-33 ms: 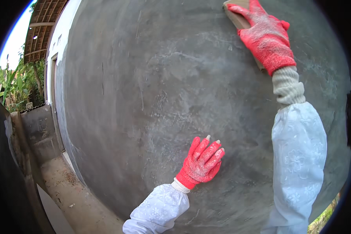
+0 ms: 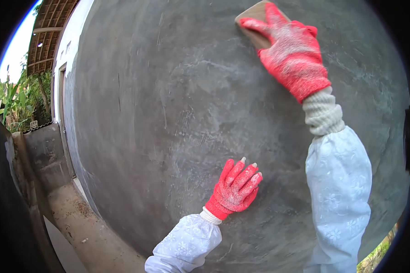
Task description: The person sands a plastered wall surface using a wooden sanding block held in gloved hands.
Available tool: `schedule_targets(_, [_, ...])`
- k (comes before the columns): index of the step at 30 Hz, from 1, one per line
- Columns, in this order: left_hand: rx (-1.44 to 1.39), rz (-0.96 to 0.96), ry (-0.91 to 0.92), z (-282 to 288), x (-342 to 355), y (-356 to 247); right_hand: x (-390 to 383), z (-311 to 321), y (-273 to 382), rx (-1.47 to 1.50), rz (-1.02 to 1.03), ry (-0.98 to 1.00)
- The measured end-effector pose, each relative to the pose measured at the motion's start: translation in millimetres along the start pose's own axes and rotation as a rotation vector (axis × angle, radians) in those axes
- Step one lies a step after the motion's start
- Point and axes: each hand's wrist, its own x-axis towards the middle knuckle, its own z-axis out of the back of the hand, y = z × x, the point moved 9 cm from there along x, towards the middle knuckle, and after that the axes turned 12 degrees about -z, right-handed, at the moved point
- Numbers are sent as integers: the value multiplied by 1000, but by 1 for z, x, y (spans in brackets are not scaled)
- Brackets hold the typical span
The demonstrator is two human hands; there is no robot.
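In front of me stands a grey plastered wall (image 2: 136, 136) with pale streaks and fine scratches. My right hand (image 2: 296, 52), in a dusty red glove, is up high at the right, closed on a flat tan board (image 2: 257, 34) held against the wall. The palm hides most of the board, so any handle on it is out of sight. Lower down, near the middle, my left hand (image 2: 234, 189) rests against the wall with its fingers stretched out and nothing in it. Its red glove leaves several fingertips bare. White embroidered sleeves cover both forearms.
At the left, a white wall with a doorway (image 2: 64, 104) adjoins the grey one, under a lattice roof overhang (image 2: 50, 36). A low grey wall (image 2: 48, 157) and green plants (image 2: 20, 100) lie beyond. Below runs a dirt-strewn concrete floor (image 2: 93, 236).
My right hand and the tan board have shifted left and slightly down across the wall, the forearm following. My left hand stays in the same spot.
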Motion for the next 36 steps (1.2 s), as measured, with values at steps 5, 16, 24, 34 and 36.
schedule_targets(5, [-9, 72, -39, 2, -22, 8, -137, -72, 141, 233, 405, 545])
schedule_targets(16, [82, 11, 62, 4, -43, 12, -35, 66, -113, -160, -283, -82])
schedule_targets(24, [123, 106, 19, 24, -26, 45, -107, 55, -75, -42, 72, 131])
schedule_targets(34, [114, 61, 98, 27, -20, 49, -159, 46, -55, -69, 50, 177])
schedule_targets(36, [56, 85, 96, 13, -15, 41, -203, 27, -32, 259, 157, 511])
